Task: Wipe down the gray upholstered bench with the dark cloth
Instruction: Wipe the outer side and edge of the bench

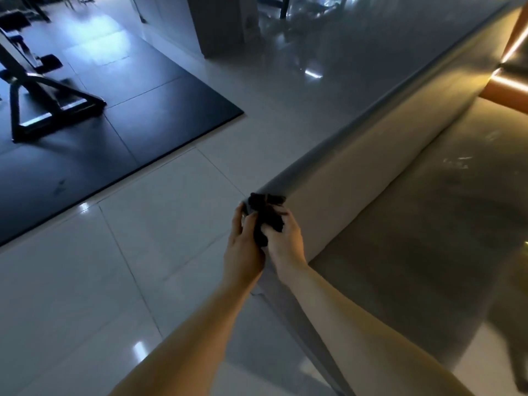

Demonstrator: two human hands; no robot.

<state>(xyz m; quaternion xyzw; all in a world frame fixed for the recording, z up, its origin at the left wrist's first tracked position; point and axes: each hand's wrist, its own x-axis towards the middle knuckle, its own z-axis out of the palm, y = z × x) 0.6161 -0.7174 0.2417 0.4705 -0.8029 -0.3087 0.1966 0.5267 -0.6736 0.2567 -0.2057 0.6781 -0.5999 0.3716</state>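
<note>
The gray upholstered bench [357, 167] runs from the near centre away to the upper right, with a rounded top edge and a lighter side face. A bunched dark cloth [265, 215] sits at the bench's near corner. My left hand [243, 247] and my right hand [284, 241] are pressed together there, both gripping the cloth. The left hand's fingers wrap the corner of the bench; the cloth's lower part is hidden between the palms.
Glossy pale floor tiles [114, 281] lie to the left. A black rubber mat [120, 132] carries a black gym machine frame [37, 90] at upper left. A pillar [225, 24] stands at the back. Orange trim with a light strip [511, 81] sits at far right.
</note>
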